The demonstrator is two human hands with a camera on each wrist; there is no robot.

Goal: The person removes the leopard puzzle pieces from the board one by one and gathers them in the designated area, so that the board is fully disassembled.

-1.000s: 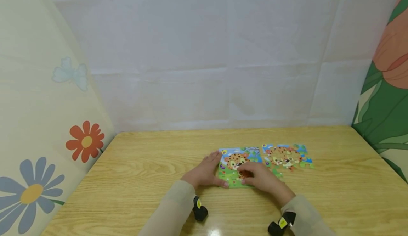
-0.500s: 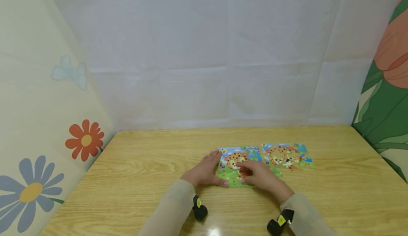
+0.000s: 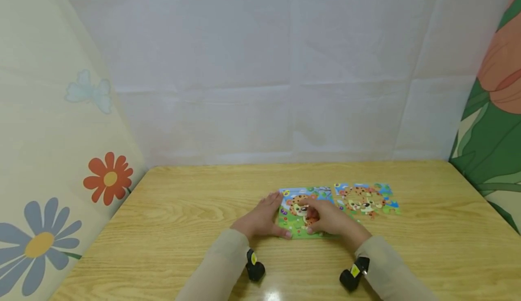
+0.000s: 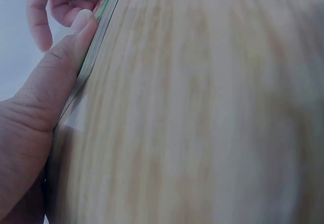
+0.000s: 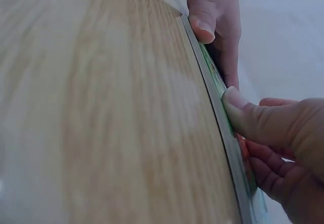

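Note:
A square jigsaw puzzle (image 3: 291,225) with a spotted leopard cub on blue and green lies flat on the table. Along its left side rests my left hand (image 3: 261,218), fingers stretched toward the back corner and thumb on the front left corner. My right hand (image 3: 330,217) is over the puzzle's right part, hiding some of the cub. Its thumb touches the front edge, the index finger reaches forward, and the other fingers bend loosely near the surface. No loose piece shows in its fingers. In the right wrist view, the puzzle edge (image 5: 215,95) runs beneath both thumbs.
To the right lies a second leopard picture (image 3: 362,195) of jigsaw pieces, with gaps and an uneven right side. Both are on the wooden table (image 3: 191,206). A white cloth (image 3: 228,88) hangs behind it, with flower-printed panels at the sides.
My right hand has shifted slightly left and back over the puzzle, its index finger lifting and straightening. The left hand and both pictures have stayed in place.

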